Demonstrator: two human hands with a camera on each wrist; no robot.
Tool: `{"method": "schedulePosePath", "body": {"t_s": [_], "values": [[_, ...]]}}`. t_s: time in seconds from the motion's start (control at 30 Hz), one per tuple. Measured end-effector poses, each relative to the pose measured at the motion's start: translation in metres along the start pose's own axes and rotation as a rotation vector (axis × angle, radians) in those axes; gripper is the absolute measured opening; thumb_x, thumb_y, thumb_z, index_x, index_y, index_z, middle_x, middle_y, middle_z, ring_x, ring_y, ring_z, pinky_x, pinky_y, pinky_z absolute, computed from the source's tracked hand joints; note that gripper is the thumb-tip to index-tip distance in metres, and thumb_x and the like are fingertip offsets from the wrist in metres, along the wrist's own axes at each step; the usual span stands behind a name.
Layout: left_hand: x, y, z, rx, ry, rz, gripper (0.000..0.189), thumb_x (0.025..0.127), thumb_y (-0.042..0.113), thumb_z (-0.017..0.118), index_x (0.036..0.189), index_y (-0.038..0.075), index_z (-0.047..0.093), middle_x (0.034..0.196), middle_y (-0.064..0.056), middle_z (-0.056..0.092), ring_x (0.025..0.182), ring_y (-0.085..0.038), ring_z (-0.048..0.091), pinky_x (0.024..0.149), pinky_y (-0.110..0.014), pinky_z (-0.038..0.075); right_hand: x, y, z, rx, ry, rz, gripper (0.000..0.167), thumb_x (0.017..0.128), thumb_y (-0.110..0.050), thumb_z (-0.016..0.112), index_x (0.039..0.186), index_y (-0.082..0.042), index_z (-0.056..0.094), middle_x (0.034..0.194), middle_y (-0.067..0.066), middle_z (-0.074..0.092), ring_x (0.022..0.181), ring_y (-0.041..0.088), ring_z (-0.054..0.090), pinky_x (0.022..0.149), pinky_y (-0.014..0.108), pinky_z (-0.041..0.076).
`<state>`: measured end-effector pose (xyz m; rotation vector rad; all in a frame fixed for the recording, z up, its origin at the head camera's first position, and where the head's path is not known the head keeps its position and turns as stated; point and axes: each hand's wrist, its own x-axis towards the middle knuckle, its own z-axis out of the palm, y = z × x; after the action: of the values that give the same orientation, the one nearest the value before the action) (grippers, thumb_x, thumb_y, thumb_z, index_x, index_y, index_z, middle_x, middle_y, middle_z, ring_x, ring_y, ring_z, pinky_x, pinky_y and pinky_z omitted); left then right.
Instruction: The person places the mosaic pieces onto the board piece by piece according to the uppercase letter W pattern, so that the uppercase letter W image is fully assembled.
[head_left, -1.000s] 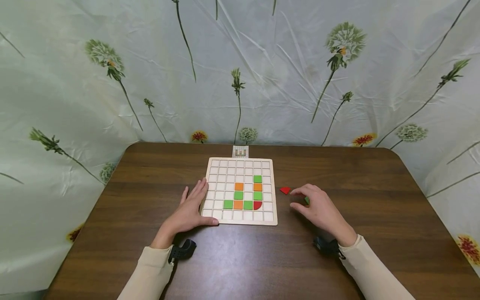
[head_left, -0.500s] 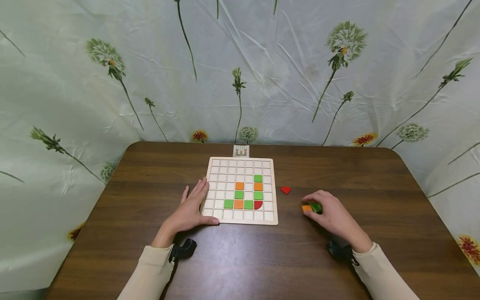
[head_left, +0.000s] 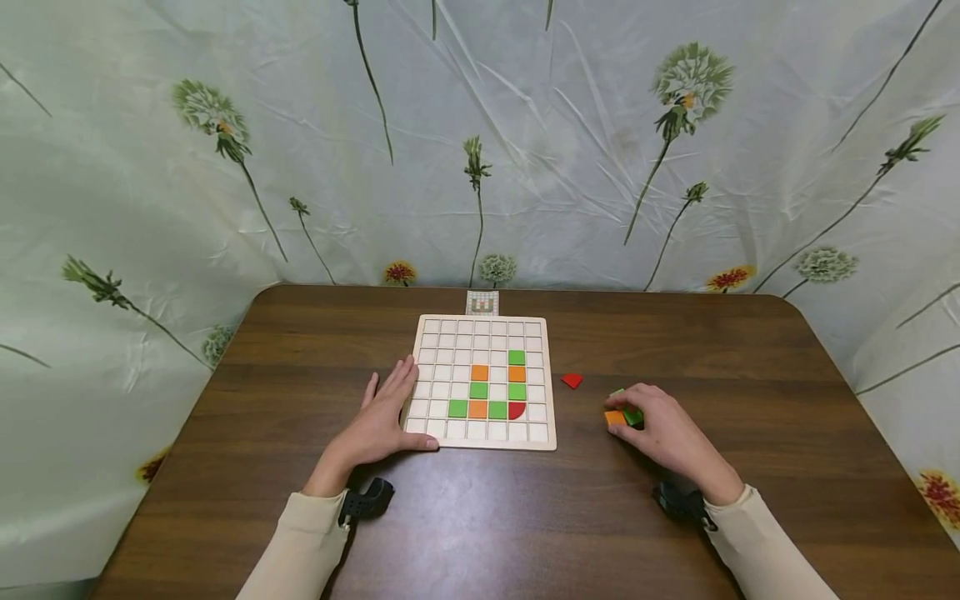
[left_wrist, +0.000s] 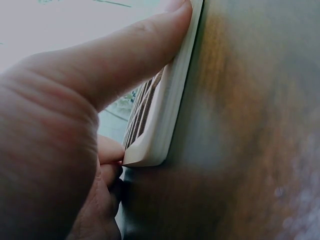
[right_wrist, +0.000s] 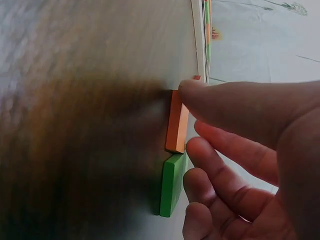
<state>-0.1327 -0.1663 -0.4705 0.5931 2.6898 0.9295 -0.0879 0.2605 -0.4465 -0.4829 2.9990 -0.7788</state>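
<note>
A pale glare spreads across the tabletop [head_left: 480,521] in the bright head view, while both wrist views blur it murkily.

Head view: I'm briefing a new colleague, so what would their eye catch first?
Probably the pale grid board in the centre, with green, orange and red pieces set in it. Next, the lone red piece on the table, just right of the board. Then the flower-print backdrop behind the table.

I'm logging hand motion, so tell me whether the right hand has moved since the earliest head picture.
Yes: judged against the board, the right hand has moved rightward, farther from it, and slightly nearer the person.
</note>
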Motion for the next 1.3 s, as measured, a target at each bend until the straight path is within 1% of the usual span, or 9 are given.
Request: {"method": "schedulePosePath", "body": {"t_s": [0.23, 0.53, 0.67, 0.8, 0.93, 1.07, 1.17, 1.3], "values": [[0.000, 0.000, 0.000, 0.000, 0.001, -0.004, 0.126, 0.073, 0.055, 0.085, 0.160, -0.001, 0.013, 0.169, -0.011, 0.002, 0.155, -0.029, 0.001, 0.118, -0.057, -0.009, 0.000, 0.000, 0.000, -0.011, -0.018, -0.004, 0.022, 0.085, -0.014, 0.080, 0.106, -0.010, 0.075, 0.106, 0.004, 0.069, 0.100, 0.028, 0.062, 0.086, 0.050, 0.051], [0.000, -0.001, 0.001, 0.005, 0.001, -0.010, 0.127, 0.073, 0.055, 0.085, 0.160, -0.001, 0.013, 0.169, -0.011, 0.003, 0.155, -0.029, 0.001, 0.119, -0.057, -0.009, 0.001, 0.000, -0.002, -0.004, -0.042, -0.007, 0.024, 0.086, -0.014, 0.080, 0.109, -0.011, 0.075, 0.107, 0.002, 0.069, 0.100, 0.025, 0.062, 0.086, 0.049, 0.051], [0.000, -0.001, 0.001, 0.005, 0.001, -0.012, 0.127, 0.072, 0.056, 0.085, 0.160, -0.001, 0.013, 0.169, -0.011, 0.003, 0.155, -0.029, 0.001, 0.119, -0.057, -0.009, 0.003, -0.001, -0.003, 0.020, -0.034, 0.000, 0.026, 0.087, -0.015, 0.080, 0.111, -0.010, 0.074, 0.108, 0.002, 0.070, 0.102, 0.026, 0.062, 0.087, 0.049, 0.051], [0.000, 0.000, 0.001, 0.004, 0.000, -0.012, 0.127, 0.073, 0.055, 0.085, 0.160, -0.001, 0.012, 0.169, -0.011, 0.003, 0.155, -0.029, 0.001, 0.119, -0.057, -0.009, 0.005, -0.001, -0.003, 0.036, -0.012, -0.010, 0.027, 0.087, -0.015, 0.080, 0.112, -0.008, 0.073, 0.108, 0.003, 0.070, 0.104, 0.027, 0.062, 0.088, 0.049, 0.051], [0.000, 0.001, 0.000, 0.004, -0.001, -0.008, 0.126, 0.073, 0.055, 0.085, 0.160, -0.001, 0.012, 0.169, -0.011, 0.002, 0.155, -0.029, 0.001, 0.119, -0.057, -0.009, 0.010, -0.002, -0.002, 0.040, 0.007, -0.019, 0.027, 0.086, -0.016, 0.080, 0.111, -0.008, 0.073, 0.106, 0.002, 0.071, 0.102, 0.026, 0.062, 0.086, 0.048, 0.051], [0.000, 0.001, 0.000, 0.003, -0.001, -0.005, 0.126, 0.073, 0.055, 0.085, 0.160, -0.001, 0.012, 0.169, -0.011, 0.002, 0.155, -0.029, 0.001, 0.119, -0.056, -0.009, 0.014, -0.004, -0.001, 0.032, 0.006, -0.004, 0.027, 0.086, -0.016, 0.080, 0.112, -0.009, 0.073, 0.107, 0.003, 0.070, 0.100, 0.025, 0.061, 0.086, 0.047, 0.050], [0.000, 0.001, -0.001, -0.004, 0.000, -0.005, 0.126, 0.073, 0.054, 0.086, 0.160, -0.001, 0.013, 0.169, -0.011, 0.002, 0.155, -0.029, 0.001, 0.119, -0.056, -0.009, 0.018, -0.004, -0.001, 0.033, 0.001, -0.004, 0.027, 0.087, -0.015, 0.079, 0.113, -0.007, 0.073, 0.109, 0.005, 0.070, 0.101, 0.027, 0.061, 0.087, 0.049, 0.050], [0.000, 0.002, -0.001, -0.012, 0.001, -0.005, 0.126, 0.073, 0.052, 0.087, 0.159, -0.002, 0.013, 0.169, -0.011, 0.003, 0.155, -0.029, 0.002, 0.119, -0.056, -0.010, 0.024, -0.006, 0.001, 0.031, 0.005, -0.008, 0.026, 0.088, -0.014, 0.078, 0.112, -0.006, 0.073, 0.108, 0.006, 0.070, 0.099, 0.028, 0.061, 0.087, 0.050, 0.050]]}}
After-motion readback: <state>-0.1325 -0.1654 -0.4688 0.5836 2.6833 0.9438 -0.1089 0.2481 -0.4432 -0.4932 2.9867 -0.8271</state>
